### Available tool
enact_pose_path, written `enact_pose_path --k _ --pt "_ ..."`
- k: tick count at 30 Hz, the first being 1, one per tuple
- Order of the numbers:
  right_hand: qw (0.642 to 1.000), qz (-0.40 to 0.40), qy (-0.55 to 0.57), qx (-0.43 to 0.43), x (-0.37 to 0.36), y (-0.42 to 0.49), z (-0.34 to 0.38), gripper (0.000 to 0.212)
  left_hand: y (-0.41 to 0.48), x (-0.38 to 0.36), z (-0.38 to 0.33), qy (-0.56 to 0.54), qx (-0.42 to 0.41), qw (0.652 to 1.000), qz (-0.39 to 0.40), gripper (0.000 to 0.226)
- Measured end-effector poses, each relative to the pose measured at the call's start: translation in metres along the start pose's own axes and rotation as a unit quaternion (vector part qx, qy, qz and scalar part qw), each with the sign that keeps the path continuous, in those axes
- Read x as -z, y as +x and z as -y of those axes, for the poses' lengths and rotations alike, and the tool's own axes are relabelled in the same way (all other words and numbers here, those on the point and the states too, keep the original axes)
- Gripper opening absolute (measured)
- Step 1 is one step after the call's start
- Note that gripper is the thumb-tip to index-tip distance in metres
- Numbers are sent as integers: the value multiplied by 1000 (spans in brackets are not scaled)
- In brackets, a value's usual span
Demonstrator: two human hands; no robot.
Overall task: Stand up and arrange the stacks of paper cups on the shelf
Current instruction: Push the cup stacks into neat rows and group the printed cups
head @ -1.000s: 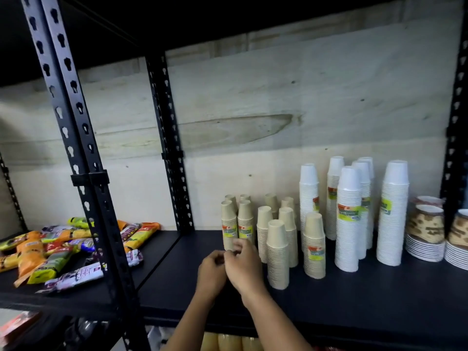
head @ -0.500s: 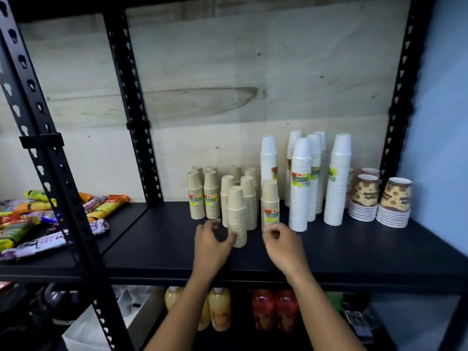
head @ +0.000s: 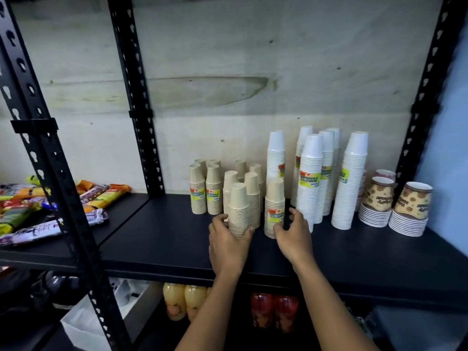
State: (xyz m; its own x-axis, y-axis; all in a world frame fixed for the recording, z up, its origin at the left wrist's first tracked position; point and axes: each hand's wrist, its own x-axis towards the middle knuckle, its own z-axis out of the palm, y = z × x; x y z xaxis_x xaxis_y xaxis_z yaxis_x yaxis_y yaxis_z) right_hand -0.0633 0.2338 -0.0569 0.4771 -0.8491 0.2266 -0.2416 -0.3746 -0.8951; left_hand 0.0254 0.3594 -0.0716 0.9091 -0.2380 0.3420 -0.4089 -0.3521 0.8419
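Stacks of paper cups stand upright on the black metal shelf [head: 164, 236]: short tan ones clustered near the middle, with tall white cup stacks [head: 310, 178] just to their right. The left hand [head: 228, 244] curls round the base of the plain tan front stack [head: 238, 211]. The right hand [head: 293, 236] curls round the base of the tan stack with a yellow-green label [head: 274, 206], thumb against its near side. Whether its far fingers press the cups or only hover beside them is hard to tell from this angle. Both stacks sit forward of the cluster, a little apart from each other.

The step in hand looks like nudging these two into line with the rest. A low grip suits it: sliding each stack along the shelf from its base should stop the nested cups leaning or splitting higher up. The labelled stack stands just beside a tall white one, which would probably topple if knocked, so the right knuckles need to stay clear of it. Facing the label forward would match the labelled tan pair [head: 205, 196] at the cluster's left.
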Motion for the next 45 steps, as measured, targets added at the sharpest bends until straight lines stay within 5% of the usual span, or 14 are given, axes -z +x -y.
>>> enact_pose_path --k 10,21,32,45 --pt "999 10 31 8 -5 4 -7 60 -3 -3 -2 13 11 1000 -21 65" --pt "996 -28 57 67 -13 -14 9 58 27 42 16 -131 -12 991 8 57" --pt "990 47 40 124 -103 -30 65 56 108 102 62 -117 -10 993 16 56" --pt "998 -4 -12 54 -177 -23 73 51 140 85 93 -87 -20 994 56 66"
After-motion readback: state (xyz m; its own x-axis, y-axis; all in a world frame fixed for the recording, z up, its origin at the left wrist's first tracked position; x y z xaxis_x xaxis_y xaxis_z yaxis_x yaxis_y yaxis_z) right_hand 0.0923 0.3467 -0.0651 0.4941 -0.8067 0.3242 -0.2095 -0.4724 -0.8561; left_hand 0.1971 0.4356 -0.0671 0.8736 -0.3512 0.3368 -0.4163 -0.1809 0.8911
